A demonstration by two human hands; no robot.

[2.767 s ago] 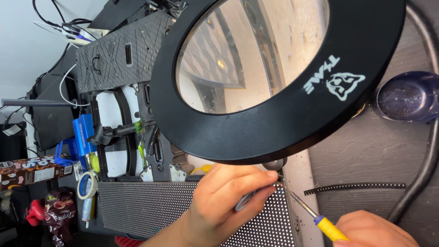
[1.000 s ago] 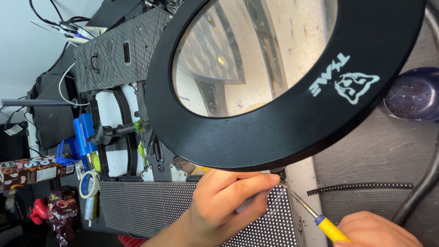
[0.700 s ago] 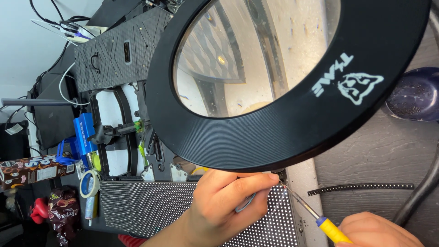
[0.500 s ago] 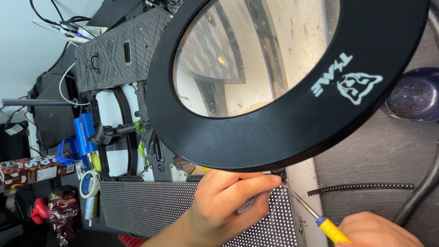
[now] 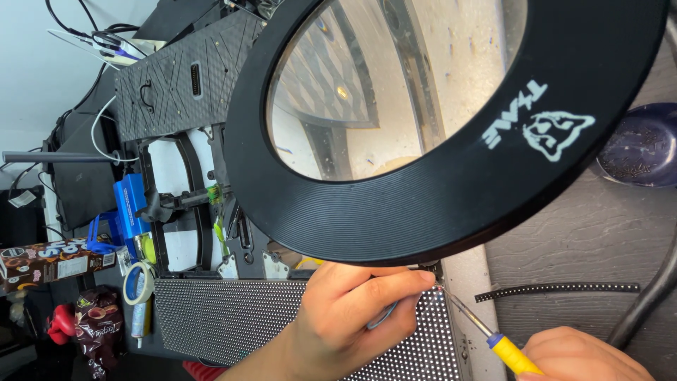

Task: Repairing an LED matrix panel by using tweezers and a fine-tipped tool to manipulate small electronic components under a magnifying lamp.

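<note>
My left hand (image 5: 349,317) rests on a dark dotted LED panel (image 5: 233,321) and pinches slim metal tweezers (image 5: 383,315) near the panel's top right corner. My right hand (image 5: 585,356), at the bottom right edge, holds a soldering iron with a yellow collar (image 5: 509,351); its thin metal tip (image 5: 451,300) reaches the same corner, close to my left fingertips. A large black ring magnifier lamp (image 5: 395,226) hangs just above the work spot and hides part of it.
A thin black perforated strip (image 5: 557,289) lies on the grey table to the right. A dark blue bowl (image 5: 642,144) sits far right. Black panel frames (image 5: 176,85), a blue tool (image 5: 127,208), tape rolls (image 5: 137,282) and snack packets (image 5: 49,257) crowd the left.
The view has shifted slightly, so the lamp sits a little further right. Both hands stay at the panel's corner with barely any movement.
</note>
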